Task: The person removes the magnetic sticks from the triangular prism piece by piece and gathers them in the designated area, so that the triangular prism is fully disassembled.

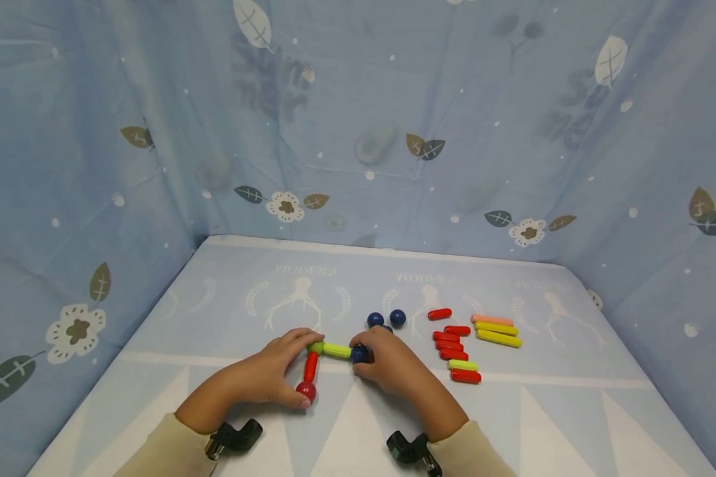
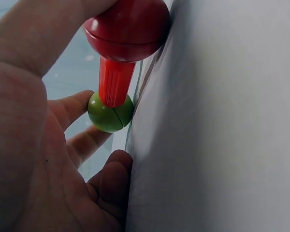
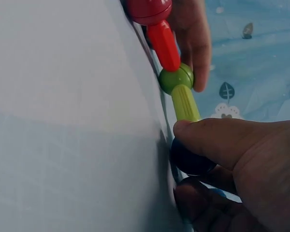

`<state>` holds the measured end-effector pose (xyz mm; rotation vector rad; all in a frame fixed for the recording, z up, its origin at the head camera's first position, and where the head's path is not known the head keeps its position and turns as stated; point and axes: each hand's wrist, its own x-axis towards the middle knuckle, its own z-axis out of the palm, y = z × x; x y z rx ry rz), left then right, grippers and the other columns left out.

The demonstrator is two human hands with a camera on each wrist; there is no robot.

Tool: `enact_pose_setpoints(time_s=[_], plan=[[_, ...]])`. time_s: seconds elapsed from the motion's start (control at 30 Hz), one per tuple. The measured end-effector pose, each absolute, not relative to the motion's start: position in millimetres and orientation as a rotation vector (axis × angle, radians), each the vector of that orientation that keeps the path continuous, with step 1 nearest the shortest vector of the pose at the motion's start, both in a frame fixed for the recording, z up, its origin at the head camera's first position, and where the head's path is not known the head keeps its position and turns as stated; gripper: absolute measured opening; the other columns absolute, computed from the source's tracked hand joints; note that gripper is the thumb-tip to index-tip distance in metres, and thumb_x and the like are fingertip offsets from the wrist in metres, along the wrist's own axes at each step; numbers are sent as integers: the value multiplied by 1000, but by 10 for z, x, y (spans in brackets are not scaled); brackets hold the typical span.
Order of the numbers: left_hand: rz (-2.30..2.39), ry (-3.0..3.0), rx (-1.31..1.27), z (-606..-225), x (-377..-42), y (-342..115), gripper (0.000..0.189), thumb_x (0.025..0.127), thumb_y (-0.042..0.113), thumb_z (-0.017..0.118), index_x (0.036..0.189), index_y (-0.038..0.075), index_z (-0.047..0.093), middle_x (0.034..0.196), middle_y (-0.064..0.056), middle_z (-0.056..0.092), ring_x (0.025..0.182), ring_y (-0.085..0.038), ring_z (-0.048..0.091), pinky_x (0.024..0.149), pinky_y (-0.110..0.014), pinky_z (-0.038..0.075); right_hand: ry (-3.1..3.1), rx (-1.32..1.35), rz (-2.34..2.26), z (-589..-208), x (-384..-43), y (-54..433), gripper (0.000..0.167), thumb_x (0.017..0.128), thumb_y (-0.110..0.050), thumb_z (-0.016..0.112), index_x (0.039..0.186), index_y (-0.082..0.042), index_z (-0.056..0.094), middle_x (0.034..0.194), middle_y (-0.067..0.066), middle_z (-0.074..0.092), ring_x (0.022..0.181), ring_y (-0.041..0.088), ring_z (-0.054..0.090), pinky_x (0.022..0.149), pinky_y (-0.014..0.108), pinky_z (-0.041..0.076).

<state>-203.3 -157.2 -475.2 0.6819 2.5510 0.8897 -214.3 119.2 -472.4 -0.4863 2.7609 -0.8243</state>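
Note:
A joined toy piece lies on the table: a red ball (image 1: 306, 391), a short red stick (image 1: 311, 366), a green ball (image 1: 315, 347), a yellow-green stick (image 1: 337, 351) and a dark blue ball (image 1: 360, 354), bent at the green ball. My left hand (image 1: 265, 372) spans the red part, thumb on the red ball and fingertips at the green ball (image 2: 110, 112). With thumb and fingers, my right hand (image 1: 390, 361) pinches the dark blue ball at the other end. In the right wrist view its thumb partly covers that blue ball (image 3: 191, 157) where the yellow-green stick meets it.
Dark blue balls (image 1: 397, 318) sit just beyond my right hand, one partly hidden by it. To the right lie several short red sticks (image 1: 447, 345), a yellow-green stick (image 1: 463, 365), an orange stick (image 1: 492, 320) and two longer yellow sticks (image 1: 498, 338). Patterned cloth (image 1: 358, 132) surrounds the table.

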Motion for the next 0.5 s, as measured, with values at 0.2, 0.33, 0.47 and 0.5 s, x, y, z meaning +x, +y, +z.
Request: enact_pose_setpoints(time_s=[0.2,0.33,0.47,0.5], plan=[[894,2548,690,-4769,-2038,-1577,108,72,52,93,161,31,35,167,-3,28,151,-39,31,113,-78,32,2744,-514,-822,-4758,-2120,1183,38,95,-28,79,131,-27,70,138,-4,65,130,21,58,112,51,50],[886,2550,681,-4780,-2046,-1575,108,72,52,93,162,32,35,167,-2,28,151,-39,31,113,-78,32,2728,-497,-870,-4764,-2110,1201,36,96,-29,78,131,-29,71,139,-5,65,130,20,58,112,51,50],[882,2552,672,-4776,-2047,-1570,109,72,53,93,162,32,35,167,-2,27,151,-39,31,112,-78,33,2732,-501,-871,-4775,-2112,1223,36,96,-30,78,132,-31,72,138,-6,66,128,20,59,111,52,50],[883,2552,668,-4774,-2046,-1568,109,72,53,93,161,33,35,167,-2,27,151,-39,31,112,-78,33,2736,-508,-867,-4778,-2114,1227,36,96,-31,78,132,-31,72,138,-5,66,128,20,59,111,52,50]])
